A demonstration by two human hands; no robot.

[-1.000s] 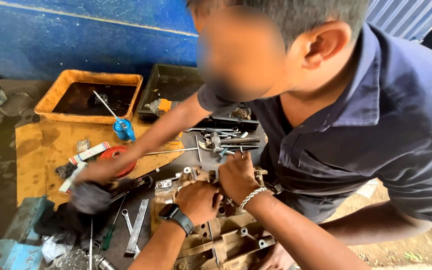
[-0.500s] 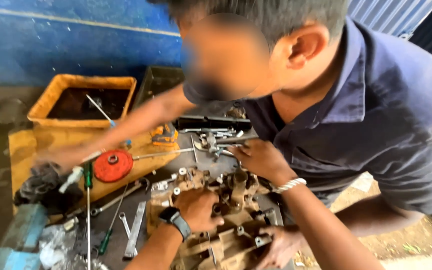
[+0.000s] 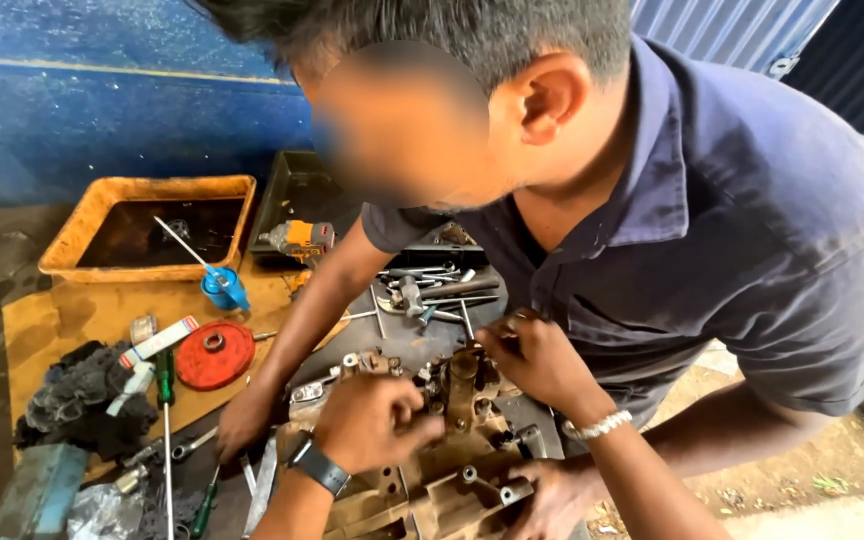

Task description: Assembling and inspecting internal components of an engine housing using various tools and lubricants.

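1. Back comes the co-worker's hand (image 3: 247, 420), off the rag (image 3: 82, 400).
2. Left hand (image 3: 372, 420) clamps the metal assembly (image 3: 452, 480), low centre beside the spanners (image 3: 432, 295).
3. Right hand (image 3: 537, 360) fingers closed on its top.

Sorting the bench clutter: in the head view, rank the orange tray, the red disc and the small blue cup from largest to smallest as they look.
1. orange tray, clearly largest.
2. red disc.
3. small blue cup, smallest, though it sits somewhat farther from the camera than the disc.
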